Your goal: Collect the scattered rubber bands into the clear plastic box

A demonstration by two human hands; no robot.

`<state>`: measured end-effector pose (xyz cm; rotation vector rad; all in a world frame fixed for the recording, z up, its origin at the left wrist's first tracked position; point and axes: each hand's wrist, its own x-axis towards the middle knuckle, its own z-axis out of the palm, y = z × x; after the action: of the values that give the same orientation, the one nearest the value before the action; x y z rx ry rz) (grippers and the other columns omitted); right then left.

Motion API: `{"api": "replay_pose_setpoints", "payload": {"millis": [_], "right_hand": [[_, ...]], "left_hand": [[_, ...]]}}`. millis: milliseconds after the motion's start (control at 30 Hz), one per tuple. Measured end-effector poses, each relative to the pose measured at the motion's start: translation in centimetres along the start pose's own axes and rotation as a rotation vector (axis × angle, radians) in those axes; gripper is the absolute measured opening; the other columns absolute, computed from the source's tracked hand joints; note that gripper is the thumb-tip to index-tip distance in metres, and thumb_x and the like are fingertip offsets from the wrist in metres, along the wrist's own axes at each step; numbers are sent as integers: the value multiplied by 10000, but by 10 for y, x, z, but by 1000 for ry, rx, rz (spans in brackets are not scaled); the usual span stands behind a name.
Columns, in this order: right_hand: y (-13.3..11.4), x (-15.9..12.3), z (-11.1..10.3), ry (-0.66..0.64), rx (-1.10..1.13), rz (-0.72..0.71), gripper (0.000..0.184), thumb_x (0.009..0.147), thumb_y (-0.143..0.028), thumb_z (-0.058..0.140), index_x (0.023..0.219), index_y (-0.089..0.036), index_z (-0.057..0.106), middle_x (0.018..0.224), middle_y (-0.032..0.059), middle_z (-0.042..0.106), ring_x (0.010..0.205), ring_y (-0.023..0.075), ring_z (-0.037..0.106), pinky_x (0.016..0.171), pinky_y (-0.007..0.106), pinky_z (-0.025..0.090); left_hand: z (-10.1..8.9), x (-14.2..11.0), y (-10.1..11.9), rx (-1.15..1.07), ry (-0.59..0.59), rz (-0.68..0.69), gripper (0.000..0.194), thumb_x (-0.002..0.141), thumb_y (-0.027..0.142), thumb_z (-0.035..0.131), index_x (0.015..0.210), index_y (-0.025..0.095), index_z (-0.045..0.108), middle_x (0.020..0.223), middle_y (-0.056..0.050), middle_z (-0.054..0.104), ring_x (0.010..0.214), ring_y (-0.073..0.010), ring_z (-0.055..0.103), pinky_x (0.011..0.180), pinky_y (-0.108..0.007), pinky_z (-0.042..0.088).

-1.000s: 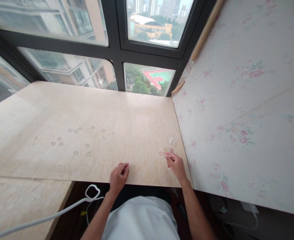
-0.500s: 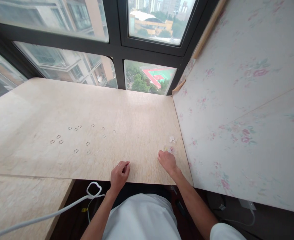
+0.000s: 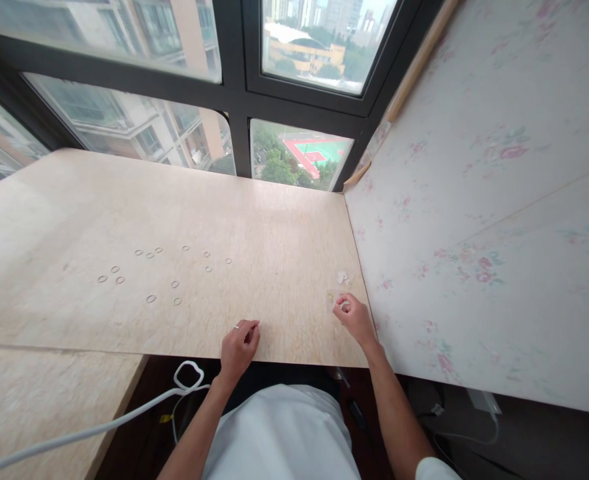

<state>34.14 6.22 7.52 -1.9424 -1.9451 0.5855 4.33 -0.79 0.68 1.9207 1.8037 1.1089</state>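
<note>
While half a second ago the right hand [image 3: 355,321] reached just left of the tray [image 3: 329,306], it is now at the tray, thumb and finger curled together; whether it grips anything, I cannot tell. The left hand [image 3: 239,347], well left of the tray, stays curled, any hold hidden. Pieces [image 3: 343,278] lie just beyond the tray, rings [image 3: 148,299] far left.

This looks like a room in a home, high up: the wall [image 3: 474,193] has pink flowers, and the big window [image 3: 237,100] looks down on trees [image 3: 277,167].
</note>
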Motion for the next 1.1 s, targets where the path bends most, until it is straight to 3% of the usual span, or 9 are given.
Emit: {"api": "replay_pose_setpoints", "payload": {"millis": [167,333,667,800,933,1100], "right_hand": [[23,3,-12,187,32,90,273,859,-416,419,868,-191,573,429,-86,426,402,115,399,476,217,307],[27,10,-16,165,13,63,266,817,-446,519,733,-212,612,415,-71,428,407,116,386,468,233,233],[23,10,-21,238,62,63,298,839,-464,506,816,-197,636,427,-85,386,420,111,371,491,231,261],[13,-7,-4,221,116,12,356,880,-484,441,861,-187,637,459,-83,389,432,109,375,501,227,293],[3,-25,25,105,159,-96,341,866,-469,463,837,-188,653,469,-71,432,443,113,421,513,226,330],[11,-33,43,61,173,-148,362,870,-476,442,829,-183,650,497,-39,513,463,135,486,515,243,362]], "left_hand": [[0,0,-1,-10,-14,0,162,908,254,476,913,187,622,770,-22,656,619,-127,589,617,-248,454],[-1,0,0,-4,-14,-12,170,904,276,479,911,193,628,766,-21,657,620,-133,599,616,-249,456],[-1,0,-1,-17,-11,-17,173,888,251,480,898,186,641,756,-24,656,627,-133,593,622,-248,459],[-1,-1,-1,-17,-26,-24,174,895,256,477,903,185,636,760,-28,654,639,-139,590,632,-256,459],[-2,-1,1,-26,-41,-44,179,893,254,477,902,188,643,760,-29,651,646,-144,590,635,-263,461],[-8,-2,5,-80,-91,-78,183,899,238,465,913,192,641,775,-37,640,670,-148,588,649,-271,463]]}}
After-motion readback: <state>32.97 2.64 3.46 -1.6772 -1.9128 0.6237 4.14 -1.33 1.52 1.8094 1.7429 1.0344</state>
